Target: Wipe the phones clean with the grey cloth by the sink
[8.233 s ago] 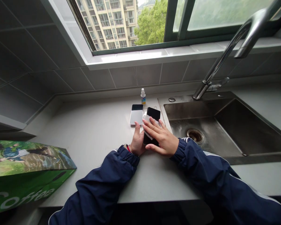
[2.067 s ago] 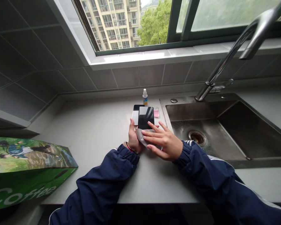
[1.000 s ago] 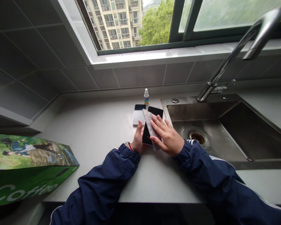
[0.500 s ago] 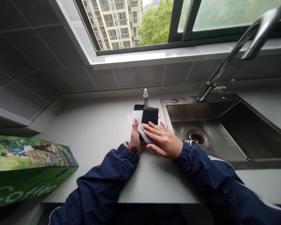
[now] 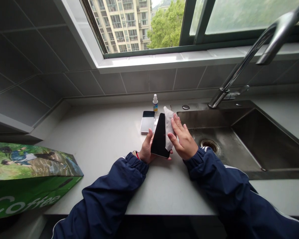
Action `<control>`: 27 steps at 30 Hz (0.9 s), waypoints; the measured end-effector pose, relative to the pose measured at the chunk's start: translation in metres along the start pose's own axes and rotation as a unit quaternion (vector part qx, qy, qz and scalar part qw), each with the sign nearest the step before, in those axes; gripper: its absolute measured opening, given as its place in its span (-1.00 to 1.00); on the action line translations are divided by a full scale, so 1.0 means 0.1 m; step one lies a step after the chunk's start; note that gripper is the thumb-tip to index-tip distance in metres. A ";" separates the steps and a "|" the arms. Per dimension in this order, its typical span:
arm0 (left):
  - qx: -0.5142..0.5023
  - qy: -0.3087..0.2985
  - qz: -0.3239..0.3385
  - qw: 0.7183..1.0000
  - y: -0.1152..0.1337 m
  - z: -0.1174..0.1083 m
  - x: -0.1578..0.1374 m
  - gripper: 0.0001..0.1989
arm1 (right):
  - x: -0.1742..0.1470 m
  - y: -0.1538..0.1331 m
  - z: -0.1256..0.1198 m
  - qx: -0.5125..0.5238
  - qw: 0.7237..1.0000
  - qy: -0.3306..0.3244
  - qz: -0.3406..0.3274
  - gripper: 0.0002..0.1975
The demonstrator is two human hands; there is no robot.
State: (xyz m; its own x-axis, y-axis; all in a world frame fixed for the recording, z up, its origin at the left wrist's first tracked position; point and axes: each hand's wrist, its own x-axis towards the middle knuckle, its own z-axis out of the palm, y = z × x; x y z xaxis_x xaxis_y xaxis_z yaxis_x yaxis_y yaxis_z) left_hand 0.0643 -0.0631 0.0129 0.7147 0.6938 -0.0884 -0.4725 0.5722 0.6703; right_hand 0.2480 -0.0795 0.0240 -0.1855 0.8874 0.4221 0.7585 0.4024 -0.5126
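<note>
Head view: left hand (image 5: 146, 148) clasps the phone (image 5: 159, 139), right hand (image 5: 184, 141), fingers extended, lies against the cloth (image 5: 168, 127).

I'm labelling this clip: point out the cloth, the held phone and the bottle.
Cloth (image 5: 168, 127), head view: its middle.
Held phone (image 5: 160, 137), head view: its black face.
Bottle (image 5: 155, 105), head view: its label.

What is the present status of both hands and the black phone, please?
Left hand gripping black phone, dark face up. Right hand against pale cloth. Cloth covering phone's right side.
</note>
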 end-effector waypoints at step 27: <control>0.064 0.053 0.033 0.996 -0.03 0.06 0.01 -0.31 | -0.05 -0.08 0.10 0.174 0.985 0.005 0.009 -0.34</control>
State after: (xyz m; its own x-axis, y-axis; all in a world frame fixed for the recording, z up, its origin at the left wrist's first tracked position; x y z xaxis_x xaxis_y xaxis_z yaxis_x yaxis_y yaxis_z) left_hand 0.0696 -0.0664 0.0153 0.6234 0.7735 -0.1140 -0.4413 0.4685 0.7654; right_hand 0.2370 -0.0845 0.0189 -0.1667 0.8937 0.4166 0.5010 0.4407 -0.7449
